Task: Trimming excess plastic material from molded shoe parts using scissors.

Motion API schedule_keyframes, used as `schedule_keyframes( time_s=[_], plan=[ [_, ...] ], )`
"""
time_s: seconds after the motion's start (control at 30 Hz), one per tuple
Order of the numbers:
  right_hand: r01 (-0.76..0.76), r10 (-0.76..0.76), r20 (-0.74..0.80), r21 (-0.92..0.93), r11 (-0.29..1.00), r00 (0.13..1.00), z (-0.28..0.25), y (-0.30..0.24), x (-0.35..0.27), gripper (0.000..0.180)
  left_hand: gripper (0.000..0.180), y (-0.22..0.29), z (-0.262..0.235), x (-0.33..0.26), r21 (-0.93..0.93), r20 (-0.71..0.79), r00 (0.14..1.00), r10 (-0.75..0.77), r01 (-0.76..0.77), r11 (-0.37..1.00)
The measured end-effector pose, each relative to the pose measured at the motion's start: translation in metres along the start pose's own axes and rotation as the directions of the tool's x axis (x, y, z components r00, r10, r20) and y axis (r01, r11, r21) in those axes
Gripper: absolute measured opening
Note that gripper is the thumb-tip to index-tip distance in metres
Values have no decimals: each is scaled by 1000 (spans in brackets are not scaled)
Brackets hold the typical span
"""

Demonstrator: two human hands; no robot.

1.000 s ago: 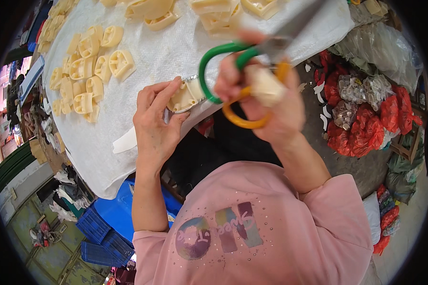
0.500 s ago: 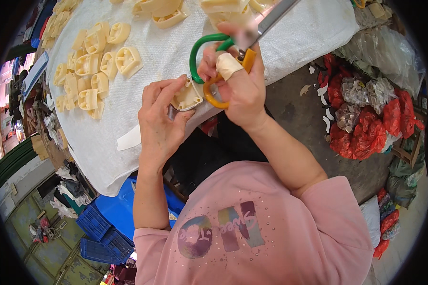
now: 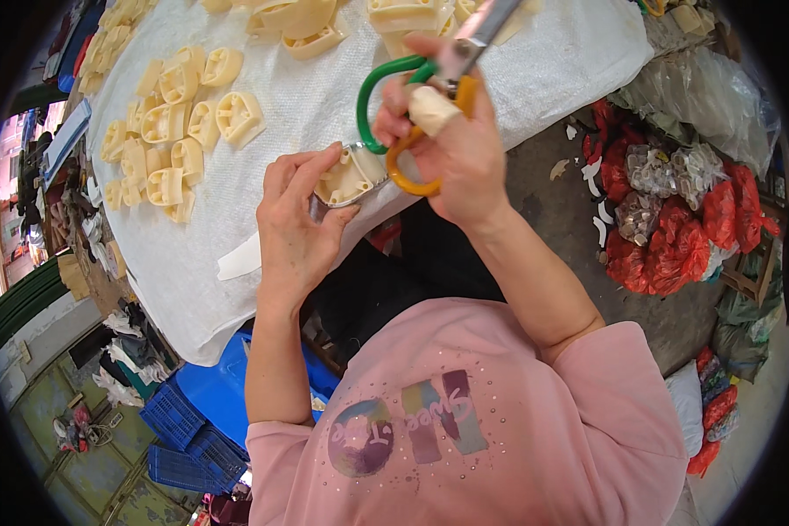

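Between the thumb and fingers of my left hand (image 3: 298,210) is a cream plastic part (image 3: 346,178), hollow side up, at the near edge of the cloth-covered table. My right hand (image 3: 460,145), with tan tape round one finger, grips scissors (image 3: 414,175) that have one green and one orange handle loop. Their blades point up and to the right, away from the part. The loops are close beside the part's right end; whether they touch it, I cannot tell. Several similar cream parts (image 3: 239,118) lie in a cluster to the left of my hands.
White woven cloth (image 3: 298,96) covers the table, with more cream parts (image 3: 311,35) along its far side. A white strip (image 3: 239,259) lies at the near left edge. Blue crates (image 3: 197,447) stand below left; red plastic bags (image 3: 671,245) sit on the floor at right.
My right hand and the scissors have shifted slightly to the right, away from the part. My left hand still holds the part in nearly the same place.
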State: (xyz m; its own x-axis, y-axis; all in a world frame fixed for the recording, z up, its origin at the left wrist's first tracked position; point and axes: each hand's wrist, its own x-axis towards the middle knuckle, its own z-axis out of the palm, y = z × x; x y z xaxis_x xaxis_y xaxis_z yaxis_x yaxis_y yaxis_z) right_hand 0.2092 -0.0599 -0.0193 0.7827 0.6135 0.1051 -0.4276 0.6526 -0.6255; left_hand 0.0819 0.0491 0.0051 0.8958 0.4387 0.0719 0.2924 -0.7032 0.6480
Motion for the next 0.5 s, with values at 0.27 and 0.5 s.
schedule_keyframes(
  time_s=[0.27,0.5],
  plan=[
    [12,9,79,-266,964,997,-3,-6,-35,40,61,1,-1,-2,14,-11,1000,-17,17,1000],
    [-27,77,177,-271,962,981,11,-34,-32,41,61,-1,-1,-4,27,-28,1000,-2,3,1000]
  ],
)
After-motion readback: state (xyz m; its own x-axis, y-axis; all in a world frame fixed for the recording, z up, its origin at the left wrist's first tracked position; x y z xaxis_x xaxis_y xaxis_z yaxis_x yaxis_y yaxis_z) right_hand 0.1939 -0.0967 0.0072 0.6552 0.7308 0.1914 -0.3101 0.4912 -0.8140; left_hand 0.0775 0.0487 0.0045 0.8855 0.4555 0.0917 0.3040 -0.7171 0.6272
